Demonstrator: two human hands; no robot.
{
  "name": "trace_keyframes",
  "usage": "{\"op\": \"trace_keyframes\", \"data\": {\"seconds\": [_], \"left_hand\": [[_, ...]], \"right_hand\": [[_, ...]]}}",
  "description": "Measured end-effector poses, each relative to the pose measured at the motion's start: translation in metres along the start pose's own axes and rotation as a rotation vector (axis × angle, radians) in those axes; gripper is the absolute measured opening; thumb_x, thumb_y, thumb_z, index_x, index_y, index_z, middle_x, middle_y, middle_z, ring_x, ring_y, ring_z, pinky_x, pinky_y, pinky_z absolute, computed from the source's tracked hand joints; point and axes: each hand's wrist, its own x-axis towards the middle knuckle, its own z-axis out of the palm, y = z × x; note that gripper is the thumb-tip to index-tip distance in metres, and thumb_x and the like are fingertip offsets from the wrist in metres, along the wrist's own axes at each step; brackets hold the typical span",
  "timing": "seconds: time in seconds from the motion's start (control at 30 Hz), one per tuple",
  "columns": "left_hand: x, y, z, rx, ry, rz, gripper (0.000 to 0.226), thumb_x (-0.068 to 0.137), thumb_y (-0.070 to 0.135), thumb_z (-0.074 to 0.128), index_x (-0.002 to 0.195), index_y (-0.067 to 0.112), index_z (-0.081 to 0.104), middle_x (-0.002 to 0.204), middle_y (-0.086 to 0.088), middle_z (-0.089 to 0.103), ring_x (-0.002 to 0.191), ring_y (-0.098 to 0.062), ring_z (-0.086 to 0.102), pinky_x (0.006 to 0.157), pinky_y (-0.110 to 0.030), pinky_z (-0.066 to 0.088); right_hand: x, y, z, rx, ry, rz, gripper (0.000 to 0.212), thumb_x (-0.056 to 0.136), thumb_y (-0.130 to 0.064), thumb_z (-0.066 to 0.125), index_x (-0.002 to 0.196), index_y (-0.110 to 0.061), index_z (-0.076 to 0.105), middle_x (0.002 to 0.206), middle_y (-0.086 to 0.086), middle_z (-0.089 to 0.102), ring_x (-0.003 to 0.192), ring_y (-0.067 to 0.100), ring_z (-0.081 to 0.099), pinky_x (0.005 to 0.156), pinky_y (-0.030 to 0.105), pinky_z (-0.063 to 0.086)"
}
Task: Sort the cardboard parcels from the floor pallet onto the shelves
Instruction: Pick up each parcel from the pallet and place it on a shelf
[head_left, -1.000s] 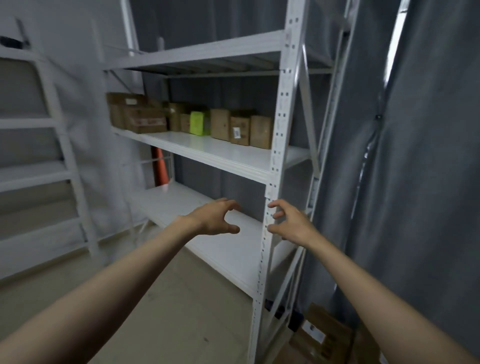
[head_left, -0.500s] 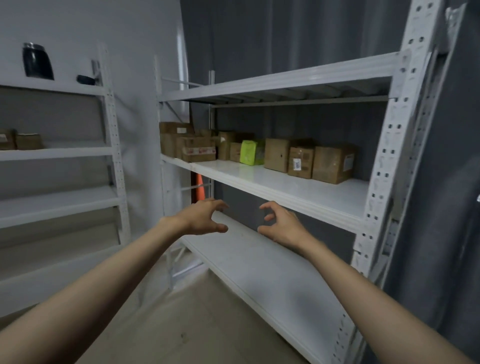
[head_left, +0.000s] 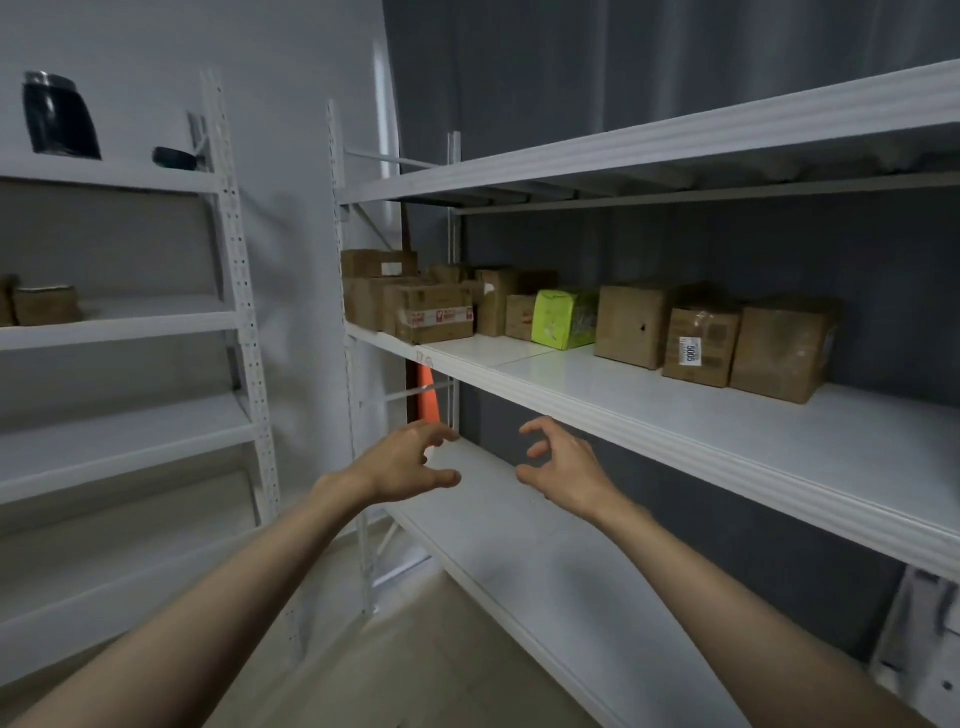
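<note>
In front of the white metal shelves I hold both arms out, my hands side by side and a little apart, below the front edge of the middle shelf and above the lower one. My left hand is loosely curled, thumb and fingers spread as if round something, but it holds nothing. My right hand mirrors it, fingers bent and thumb out, also holding nothing. Neither hand touches the shelf.

The cardboard parcels stand in a row along the back of the middle shelf, far from my hands and up to the right of them. At the far left end a few are stacked, one with red and white tape across its front. A bright green box sits among the brown ones, about mid-row. To the right of it one small parcel bears a white label.

Behind the shelf post, an orange cone shows low down. On the left stands another white rack with a dark flask on its top shelf and two brown boxes one shelf down.
</note>
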Motion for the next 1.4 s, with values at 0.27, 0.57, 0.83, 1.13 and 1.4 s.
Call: {"op": "trace_keyframes", "data": {"seconds": [0.27,0.57,0.83,1.13,1.4], "left_hand": [[0.092,-0.057,-0.026,0.060,0.027,-0.062,0.062,0.088,0.041,0.074,0.143,0.025,0.049,0.140,-0.002,0.052,0.106,-0.016,0.058,0.089,-0.028,0.050],[0.174,-0.124,-0.042,0.016,0.113,-0.169,0.060,0.089,0.040,0.074,0.141,0.025,0.050,0.140,-0.004,0.054,0.106,-0.014,0.058,0.076,-0.014,0.045],[0.240,-0.188,-0.039,-0.029,0.137,-0.247,0.066,0.088,0.039,0.074,0.145,0.022,0.044,0.139,-0.004,0.055,0.106,-0.021,0.062,0.087,-0.030,0.052],[0.360,-0.262,-0.038,-0.094,0.200,-0.179,0.061,0.093,0.023,0.070,0.147,0.016,0.041,0.135,-0.006,0.057,0.097,-0.019,0.063,0.083,-0.028,0.054],[0.472,-0.312,-0.067,-0.228,0.377,-0.037,0.080,0.085,-0.001,0.067,0.152,0.024,0.031,0.148,-0.012,0.043,0.130,-0.032,0.050,0.103,-0.044,0.049]], "right_hand": [[0.140,0.011,0.023,0.056,0.032,-0.078,0.043,0.087,-0.023,0.071,0.126,-0.027,0.053,0.105,-0.001,0.060,0.096,0.021,0.062,0.083,0.033,0.051],[0.281,0.024,0.054,0.128,0.018,-0.102,0.039,0.087,-0.021,0.070,0.122,-0.028,0.055,0.109,0.000,0.063,0.087,0.013,0.060,0.062,0.020,0.043],[0.369,0.038,0.104,0.110,0.009,-0.092,0.047,0.087,-0.022,0.072,0.125,-0.034,0.048,0.108,-0.004,0.058,0.085,0.009,0.058,0.060,0.021,0.050],[0.478,0.040,0.133,0.093,0.051,-0.040,0.070,0.086,-0.028,0.074,0.144,-0.033,0.035,0.110,-0.007,0.056,0.093,0.009,0.058,0.075,0.021,0.045],[0.554,0.029,0.150,0.229,0.083,0.009,0.070,0.090,-0.027,0.070,0.145,-0.042,0.030,0.103,-0.017,0.054,0.094,0.003,0.056,0.075,0.022,0.044]]}}
